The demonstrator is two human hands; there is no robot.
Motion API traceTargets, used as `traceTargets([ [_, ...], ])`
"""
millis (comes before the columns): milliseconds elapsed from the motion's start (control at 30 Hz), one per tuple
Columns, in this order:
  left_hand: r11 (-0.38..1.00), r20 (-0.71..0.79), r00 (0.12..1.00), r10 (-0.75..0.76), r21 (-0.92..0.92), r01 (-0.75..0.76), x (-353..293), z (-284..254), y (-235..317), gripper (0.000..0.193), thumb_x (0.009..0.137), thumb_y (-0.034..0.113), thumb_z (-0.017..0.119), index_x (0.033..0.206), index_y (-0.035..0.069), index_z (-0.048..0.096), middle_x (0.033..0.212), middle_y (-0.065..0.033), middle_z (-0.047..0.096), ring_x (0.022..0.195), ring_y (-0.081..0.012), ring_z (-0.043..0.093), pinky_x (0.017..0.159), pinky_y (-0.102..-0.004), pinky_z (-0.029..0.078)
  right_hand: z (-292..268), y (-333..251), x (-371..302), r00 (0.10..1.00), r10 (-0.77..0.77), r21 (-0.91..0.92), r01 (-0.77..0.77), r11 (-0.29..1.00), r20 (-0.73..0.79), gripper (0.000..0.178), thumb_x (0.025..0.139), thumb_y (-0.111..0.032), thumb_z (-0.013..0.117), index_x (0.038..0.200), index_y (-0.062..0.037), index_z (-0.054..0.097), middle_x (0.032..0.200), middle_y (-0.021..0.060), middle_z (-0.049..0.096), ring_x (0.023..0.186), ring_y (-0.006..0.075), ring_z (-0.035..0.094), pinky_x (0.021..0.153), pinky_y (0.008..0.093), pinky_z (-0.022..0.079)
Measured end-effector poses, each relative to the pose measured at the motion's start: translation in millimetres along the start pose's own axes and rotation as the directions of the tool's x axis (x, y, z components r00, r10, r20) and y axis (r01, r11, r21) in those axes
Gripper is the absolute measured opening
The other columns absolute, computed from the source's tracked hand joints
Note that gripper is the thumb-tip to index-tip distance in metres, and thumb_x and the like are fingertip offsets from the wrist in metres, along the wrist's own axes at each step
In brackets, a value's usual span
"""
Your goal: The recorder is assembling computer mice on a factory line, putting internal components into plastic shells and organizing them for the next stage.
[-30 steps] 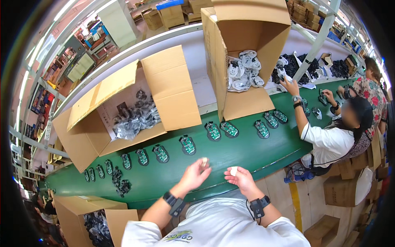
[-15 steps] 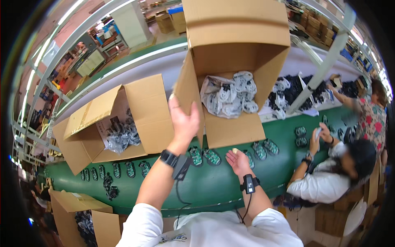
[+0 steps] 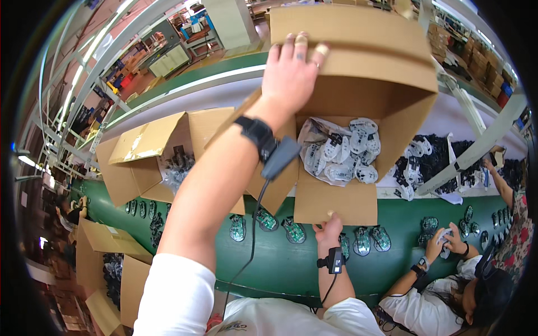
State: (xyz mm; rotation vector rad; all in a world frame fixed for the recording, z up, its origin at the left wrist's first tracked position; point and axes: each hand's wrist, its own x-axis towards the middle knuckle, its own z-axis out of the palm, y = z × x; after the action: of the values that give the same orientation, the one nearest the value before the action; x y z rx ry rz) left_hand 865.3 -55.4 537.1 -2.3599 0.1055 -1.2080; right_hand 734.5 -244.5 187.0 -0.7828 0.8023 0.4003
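A large cardboard box [image 3: 404, 120] lies on its side before me, its opening towards me. Inside it is a clear plastic bag [image 3: 311, 133] with several white oval plastic shells [image 3: 365, 147], like computer mouse covers. My left hand [image 3: 292, 71] reaches across to the box's upper left, fingers apart and laid flat on the top flap [image 3: 358, 50]. At the lower flap [image 3: 339, 204], my right hand [image 3: 329, 229] pinches the front edge, thumb on top and fingers mostly hidden beneath. Dark mouse-shaped bases with green circuit boards [image 3: 294, 231] lie on the green belt just below.
To the left stands another open box [image 3: 126, 179] with bagged parts, partly behind my left forearm. A third box [image 3: 92, 252] with dark parts sits lower left. A metal post [image 3: 473, 159] and black parts [image 3: 434, 151] are on the right, near a co-worker [image 3: 443, 291] handling a white piece.
My left hand has risen from the left side flap to the top flap. My right hand has closed on the lower flap's edge. The view has shifted, moving the box rightward in the picture.
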Motion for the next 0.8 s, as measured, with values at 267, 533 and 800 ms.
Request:
traceTargets([
  [267,0.987,0.233,0.970,0.065,-0.160,-0.027,71.9,-13.3,-30.5,0.024,0.084,0.020,0.062,0.104,0.016,0.074,0.088,-0.0165,0.072,0.079,-0.0352,0.070,0.074,-0.0449,0.058,11.0,7.4,-1.2,1.000,-0.009,0.061,0.007,0.998,0.021,0.051,0.090,-0.040,0.060,0.134,-0.0168,0.048,0.138,0.0036,0.046,0.126,0.0248,0.045,0.104,0.0617,0.033],
  [533,0.985,0.048,0.994,0.095,-0.149,-0.087,146.3,-86.3,-100.0,0.030,0.095,0.026,0.062,0.115,0.004,0.066,0.106,-0.0203,0.070,0.098,-0.0348,0.067,0.085,-0.0421,0.052,71.3,-34.6,-21.2,0.986,-0.154,0.081,0.149,0.986,0.068,0.080,0.093,-0.039,0.060,0.154,-0.0128,0.016,0.151,0.0109,0.038,0.125,0.0295,0.050,0.097,0.0579,0.039],
  [800,0.977,0.116,0.972,0.206,-0.086,-0.197,113.1,-77.4,-69.2,0.018,0.084,0.020,0.061,0.095,0.014,0.074,0.089,-0.0162,0.072,0.078,-0.0365,0.069,0.073,-0.0470,0.057,64.3,-25.8,105.7,0.878,-0.129,0.188,0.046,0.981,0.461,0.033,0.094,-0.017,0.060,0.123,-0.0033,0.055,0.121,0.0122,0.062,0.116,0.0313,0.059,0.101,0.0534,0.047],
])
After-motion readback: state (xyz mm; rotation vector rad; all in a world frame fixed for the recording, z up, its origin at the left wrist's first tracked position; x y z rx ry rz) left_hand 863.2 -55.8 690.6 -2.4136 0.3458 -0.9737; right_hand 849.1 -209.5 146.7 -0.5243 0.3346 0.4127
